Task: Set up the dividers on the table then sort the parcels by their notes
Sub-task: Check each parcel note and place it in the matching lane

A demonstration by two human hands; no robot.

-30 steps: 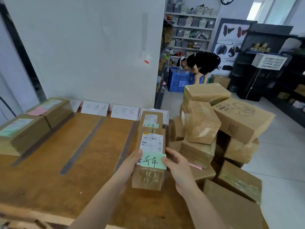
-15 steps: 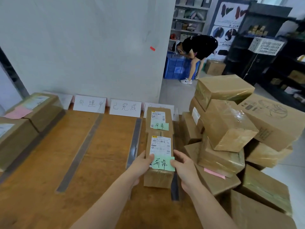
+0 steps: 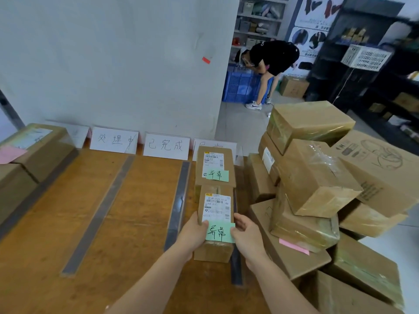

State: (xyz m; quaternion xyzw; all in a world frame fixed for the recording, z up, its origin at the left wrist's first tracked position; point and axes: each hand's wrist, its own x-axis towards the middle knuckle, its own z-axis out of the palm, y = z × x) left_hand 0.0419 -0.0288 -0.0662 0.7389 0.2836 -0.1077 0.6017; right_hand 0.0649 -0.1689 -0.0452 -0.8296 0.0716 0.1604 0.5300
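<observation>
On the brown wooden table (image 3: 68, 223), in the lane furthest to the right, lies a small brown cardboard parcel (image 3: 216, 207) with a white label (image 3: 216, 201) and a green paper note (image 3: 219, 233) stuck on top. The left hand (image 3: 192, 234) holds its left long side and the right hand (image 3: 247, 234) holds its right long side, fingers curled round the edges, so the box is squeezed between them. A grey flat divider strip (image 3: 179, 200) runs along its left, and a darker strip (image 3: 235, 268) shows by its right. Right behind it is a second brown parcel (image 3: 215, 164) with the same green note; the two look like they touch end to end. White sign cards (image 3: 166, 146) stand at the back by the wall, and the one for this lane is half hidden.

I think the box is stiff and not very heavy, since it is small. Shiny tape wraps it, so it may be slippery. The two long sides are the best place to hold. The note is only paper and could peel off, so keep fingers off it. A big pile of brown boxes (image 3: 317, 177) waits beside the table on the right.
</observation>
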